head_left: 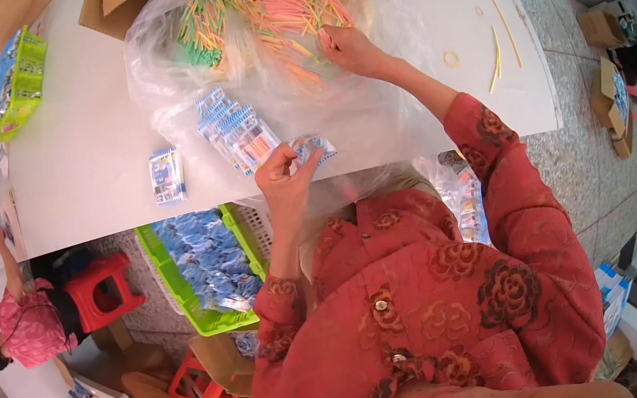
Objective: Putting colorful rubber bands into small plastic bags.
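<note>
Across the white tabletop (85, 129) spreads a clear bag (160, 99), open on pink, yellow and green sticks (293, 3). At its near side lies a fanned row of packets (234, 133), their labels printed blue and white. The right hand (350, 50) is clenched over the sticks; whether it grips any, I cannot tell. The left hand (282, 178) pinches a single packet (315, 147), also printed blue.

Glossy, crinkled plastic bag (161, 69); smooth tabletop (88, 146)
</note>
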The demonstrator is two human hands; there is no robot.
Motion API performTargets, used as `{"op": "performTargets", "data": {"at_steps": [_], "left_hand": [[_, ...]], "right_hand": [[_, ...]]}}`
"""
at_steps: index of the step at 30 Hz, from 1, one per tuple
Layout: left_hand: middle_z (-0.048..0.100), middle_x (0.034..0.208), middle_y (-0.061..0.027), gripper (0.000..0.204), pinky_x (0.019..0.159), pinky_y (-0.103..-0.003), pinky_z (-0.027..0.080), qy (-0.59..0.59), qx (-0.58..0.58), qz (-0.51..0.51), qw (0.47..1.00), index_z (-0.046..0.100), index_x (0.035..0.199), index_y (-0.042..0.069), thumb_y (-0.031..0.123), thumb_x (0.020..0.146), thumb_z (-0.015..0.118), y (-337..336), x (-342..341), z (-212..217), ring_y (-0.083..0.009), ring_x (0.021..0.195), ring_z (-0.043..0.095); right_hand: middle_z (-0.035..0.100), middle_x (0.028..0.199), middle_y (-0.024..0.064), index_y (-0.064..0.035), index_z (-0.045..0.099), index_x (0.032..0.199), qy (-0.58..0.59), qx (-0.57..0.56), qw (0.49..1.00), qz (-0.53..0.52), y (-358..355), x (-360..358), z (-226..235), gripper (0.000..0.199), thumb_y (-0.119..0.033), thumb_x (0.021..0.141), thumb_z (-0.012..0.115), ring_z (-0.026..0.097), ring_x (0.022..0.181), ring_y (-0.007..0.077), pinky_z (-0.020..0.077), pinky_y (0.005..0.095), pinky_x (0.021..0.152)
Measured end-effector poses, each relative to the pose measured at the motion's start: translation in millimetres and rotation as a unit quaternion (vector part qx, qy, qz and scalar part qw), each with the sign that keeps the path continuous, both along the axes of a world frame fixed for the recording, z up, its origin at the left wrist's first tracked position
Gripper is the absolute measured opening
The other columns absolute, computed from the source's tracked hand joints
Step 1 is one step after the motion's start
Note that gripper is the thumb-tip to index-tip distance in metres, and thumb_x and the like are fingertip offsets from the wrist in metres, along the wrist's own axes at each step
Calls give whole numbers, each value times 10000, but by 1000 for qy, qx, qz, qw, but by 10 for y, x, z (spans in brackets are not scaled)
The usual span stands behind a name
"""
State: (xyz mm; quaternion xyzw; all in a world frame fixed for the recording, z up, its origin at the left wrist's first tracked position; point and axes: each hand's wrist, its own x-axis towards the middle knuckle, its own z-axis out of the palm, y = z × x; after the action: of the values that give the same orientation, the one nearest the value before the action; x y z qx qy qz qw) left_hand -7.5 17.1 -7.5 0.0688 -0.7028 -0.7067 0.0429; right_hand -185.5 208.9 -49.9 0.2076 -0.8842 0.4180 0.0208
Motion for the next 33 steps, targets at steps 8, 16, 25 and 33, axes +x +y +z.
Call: {"op": "performTargets", "data": {"at_steps": [8,16,25,33], "left_hand": [[543,676,52,84,554,-162,376,26,-3,-26,999,632,783,3,-9,726,693,93,-140,99,-14,604,458],[505,623,70,97,481,-156,320,-21,57,-34,998,599,723,22,12,732,696,207,-234,-88,10,563,409],[604,690,24,65,550,-175,391,13,16,-70,997,622,746,14,21,739,686,203,-213,20,-18,631,496],[643,700,-20,75,574,-195,426,66,-90,-93,989,633,770,4,24,725,690,168,-215,80,-46,634,553]], "right_hand": [[570,797,20,-27,545,818,-126,-227,964,65,12,573,1143,80,-104,839,551,485,635,63,412,231,535],[568,871,27,-27,560,870,-175,-336,909,174,14,883,1445,66,-89,847,562,480,660,61,414,197,563],[531,754,-5,-38,579,853,-284,-298,894,179,29,870,1255,121,-158,853,571,434,613,52,353,198,527],[537,760,-9,-32,573,863,-270,-294,900,174,38,859,1212,115,-146,853,572,424,603,46,355,195,536]]}}
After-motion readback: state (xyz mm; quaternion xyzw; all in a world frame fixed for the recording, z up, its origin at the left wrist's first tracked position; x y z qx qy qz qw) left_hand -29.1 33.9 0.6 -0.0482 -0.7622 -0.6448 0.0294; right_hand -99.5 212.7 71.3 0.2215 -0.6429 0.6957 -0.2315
